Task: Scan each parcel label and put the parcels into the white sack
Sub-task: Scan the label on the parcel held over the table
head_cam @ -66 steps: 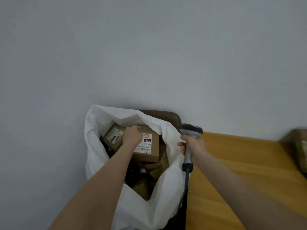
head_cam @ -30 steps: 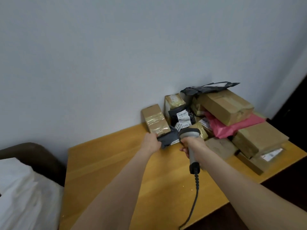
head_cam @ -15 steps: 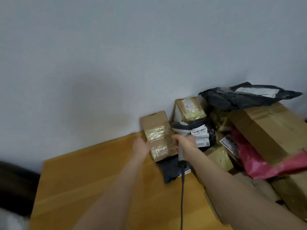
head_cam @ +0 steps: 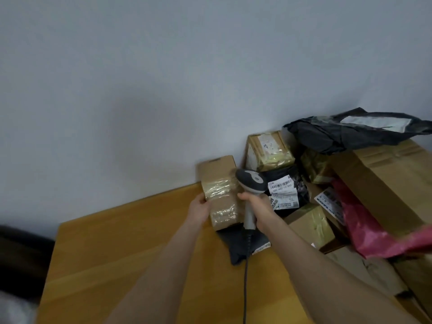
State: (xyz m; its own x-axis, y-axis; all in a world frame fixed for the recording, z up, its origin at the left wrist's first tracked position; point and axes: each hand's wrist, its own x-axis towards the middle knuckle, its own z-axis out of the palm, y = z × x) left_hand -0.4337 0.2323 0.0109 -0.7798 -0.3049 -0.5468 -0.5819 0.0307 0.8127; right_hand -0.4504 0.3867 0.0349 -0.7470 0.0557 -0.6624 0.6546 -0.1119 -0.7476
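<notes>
Holding taped brown box (head_cam: 221, 195), left grip (head_cam: 200, 210); right grip (head_cam: 256, 206) clasping scanner (head_cam: 251, 182); labels (head_cam: 280, 185) blurred.

A plain, matt, pale grey-blue wall (head_cam: 163, 78) fills the far part of the scene. A yellow-brown wooden table top (head_cam: 112, 258) butts against it. A dark brown rounded furniture piece (head_cam: 21, 258) stands beside the table's left edge. Lighting is dim and soft.
</notes>
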